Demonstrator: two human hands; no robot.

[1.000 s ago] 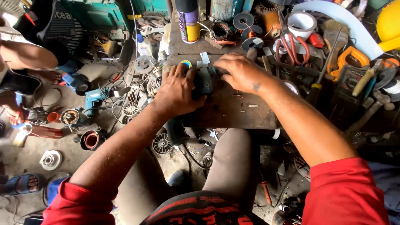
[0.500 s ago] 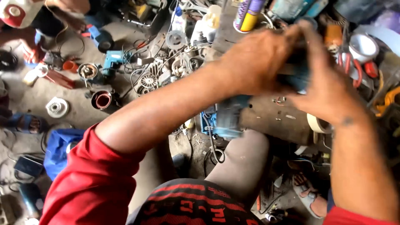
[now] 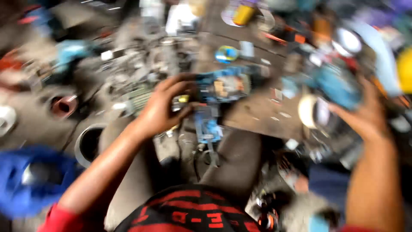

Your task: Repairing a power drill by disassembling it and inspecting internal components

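The picture is heavily motion-blurred. My left hand [image 3: 165,107] grips the end of a blue power tool body [image 3: 223,88] held over the edge of a brown work board [image 3: 266,109]. My right hand [image 3: 365,116] has separated to the right and closes on a teal tool part [image 3: 337,88] beside a pale roll of tape [image 3: 309,111]. A blue handle piece [image 3: 208,126] hangs below the tool between my knees.
Scattered metal parts and fan guards [image 3: 141,73] cover the floor at left. A round metal can [image 3: 88,144] and a blue cloth [image 3: 34,180] lie near my left leg. A yellow can [image 3: 244,13] and a yellow helmet [image 3: 403,68] sit at the top and right.
My hands, joined on one tool before, have come apart. The left keeps the blue tool body; the right has swung right with a teal part. The view has shifted and blurred.
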